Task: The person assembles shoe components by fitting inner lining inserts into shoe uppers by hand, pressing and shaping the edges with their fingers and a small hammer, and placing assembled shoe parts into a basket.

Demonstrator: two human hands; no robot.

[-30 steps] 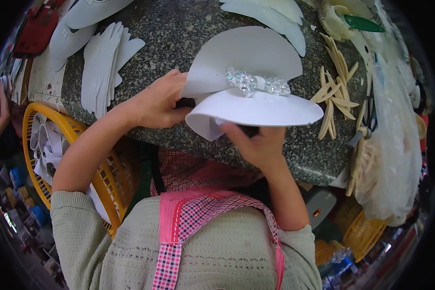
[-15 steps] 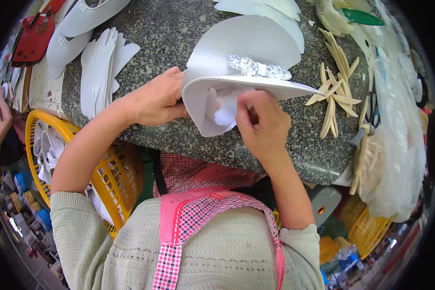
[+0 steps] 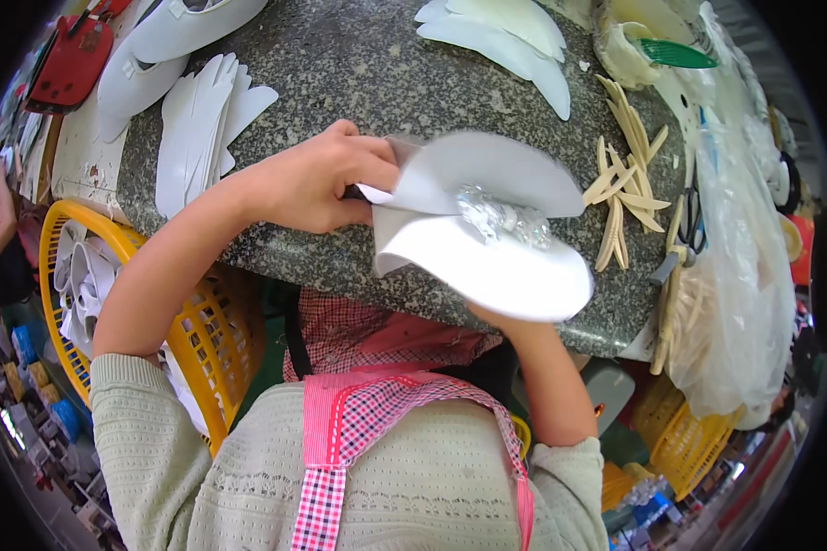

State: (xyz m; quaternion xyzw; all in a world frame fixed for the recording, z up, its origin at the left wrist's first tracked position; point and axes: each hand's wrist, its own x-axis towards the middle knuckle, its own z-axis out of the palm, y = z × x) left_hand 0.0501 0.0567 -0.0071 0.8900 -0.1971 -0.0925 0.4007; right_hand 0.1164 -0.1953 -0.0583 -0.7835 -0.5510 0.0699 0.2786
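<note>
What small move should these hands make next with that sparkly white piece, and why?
Perhaps tip the lower white flap up slightly with the right hand, while the left hand grips the piece's left end. The right hand is mostly hidden beneath that flap, and the sparkly trim faces up, so the flap's underside cannot be seen.

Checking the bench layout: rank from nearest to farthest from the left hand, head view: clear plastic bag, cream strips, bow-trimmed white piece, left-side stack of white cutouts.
1. Bow-trimmed white piece: in the left hand.
2. Left-side stack of white cutouts: on the bench.
3. Cream strips: right, beyond the piece.
4. Clear plastic bag: far right.
</note>
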